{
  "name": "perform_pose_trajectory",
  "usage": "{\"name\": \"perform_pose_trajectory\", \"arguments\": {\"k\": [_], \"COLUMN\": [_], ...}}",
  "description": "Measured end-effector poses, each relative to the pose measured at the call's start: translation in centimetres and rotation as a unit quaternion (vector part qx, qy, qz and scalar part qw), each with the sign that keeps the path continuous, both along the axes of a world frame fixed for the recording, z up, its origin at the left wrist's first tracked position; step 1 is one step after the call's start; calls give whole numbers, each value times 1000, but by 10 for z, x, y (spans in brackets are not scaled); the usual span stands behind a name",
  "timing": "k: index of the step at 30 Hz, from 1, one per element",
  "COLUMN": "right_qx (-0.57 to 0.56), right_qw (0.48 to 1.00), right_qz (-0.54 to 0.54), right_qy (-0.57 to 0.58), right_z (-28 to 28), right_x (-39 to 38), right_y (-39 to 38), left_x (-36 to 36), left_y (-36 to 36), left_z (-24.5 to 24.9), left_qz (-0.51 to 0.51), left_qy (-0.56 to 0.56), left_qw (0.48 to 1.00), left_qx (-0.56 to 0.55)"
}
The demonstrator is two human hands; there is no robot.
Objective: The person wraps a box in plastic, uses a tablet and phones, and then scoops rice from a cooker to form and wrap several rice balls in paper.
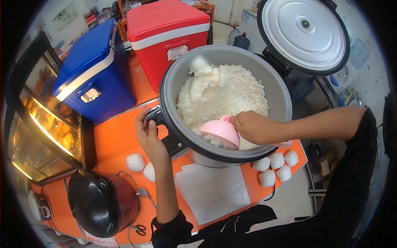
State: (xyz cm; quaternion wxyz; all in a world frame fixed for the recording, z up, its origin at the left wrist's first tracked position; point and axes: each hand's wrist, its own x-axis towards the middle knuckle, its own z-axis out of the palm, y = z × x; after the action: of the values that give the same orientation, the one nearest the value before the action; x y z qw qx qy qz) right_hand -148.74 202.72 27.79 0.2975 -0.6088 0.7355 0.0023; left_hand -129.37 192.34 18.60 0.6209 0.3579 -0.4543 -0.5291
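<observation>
A large rice cooker (pixel 168 101) with a grey inner pot stands before me, holding a deep mass of cooked white rice (pixel 223 89). My right hand (pixel 257 127) reaches into the pot and is closed on a pink scoop (pixel 221 131). The scoop is tilted at the near side of the pot, with rice at its mouth. On the left, my left hand (pixel 151 134) is wrapped around the cooker's black side handle (pixel 155 115). The cooker's round metal lid (pixel 305 33) is raised at the back right.
White sheets of paper (pixel 215 194) lie in front of the cooker. Several white wrapped bundles (pixel 266 178) sit on the orange table (pixel 115 142). A red cooler (pixel 167 29), a blue cooler (pixel 89 74), a lit display case (pixel 45 132), a black-lidded appliance (pixel 97 202) and scissors (pixel 139 229) surround it.
</observation>
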Motion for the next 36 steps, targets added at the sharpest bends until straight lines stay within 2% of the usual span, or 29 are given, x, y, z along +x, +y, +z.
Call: {"name": "perform_pose_trajectory", "arguments": {"k": [4, 6, 10, 12, 13, 16, 19, 20, 23, 29, 31, 33, 36], "right_qx": [-75, 89, 120, 95, 60, 64, 51, 78, 119, 100, 144, 275, 325], "right_qw": [996, 990, 990, 993, 994, 997, 998, 996, 990, 987, 972, 920, 902], "right_qz": [34, -73, -63, 58, 80, 23, -15, -35, -52, -74, -90, 9, -50], "right_qy": [16, -77, -26, -32, 39, 36, 17, -8, -48, -104, -164, -277, -279], "right_z": [-7, -1, -9, -16, -20, -2, 10, 11, -6, -26, -26, -28, -8], "right_x": [-13, -24, -18, -5, 5, 3, -7, -8, -7, -12, -21, -55, -79], "right_y": [0, -15, -32, -27, -27, -10, -5, -8, -18, -15, -16, -31, -30], "left_x": [1, 2, 3, 2, 1, 1, 0, 0, -2, -3, -1, 2, 4], "left_y": [-1, -2, -4, -4, -6, -7, -3, -5, 3, 1, -2, -5, -6], "left_z": [0, -1, -6, -5, -6, -3, 1, -1, 4, 4, -3, -7, -5], "left_qz": [-4, -19, -18, -23, -22, -14, -30, -25, 4, -17, -9, -18, -28], "left_qy": [-9, -4, -19, 2, 4, -4, 7, 21, 14, 47, 37, 29, -12], "left_qw": [1000, 1000, 1000, 1000, 1000, 1000, 999, 999, 1000, 998, 999, 999, 999], "left_qx": [-6, -1, -9, 6, 2, -25, -9, -3, 4, 35, 8, 4, 10]}}
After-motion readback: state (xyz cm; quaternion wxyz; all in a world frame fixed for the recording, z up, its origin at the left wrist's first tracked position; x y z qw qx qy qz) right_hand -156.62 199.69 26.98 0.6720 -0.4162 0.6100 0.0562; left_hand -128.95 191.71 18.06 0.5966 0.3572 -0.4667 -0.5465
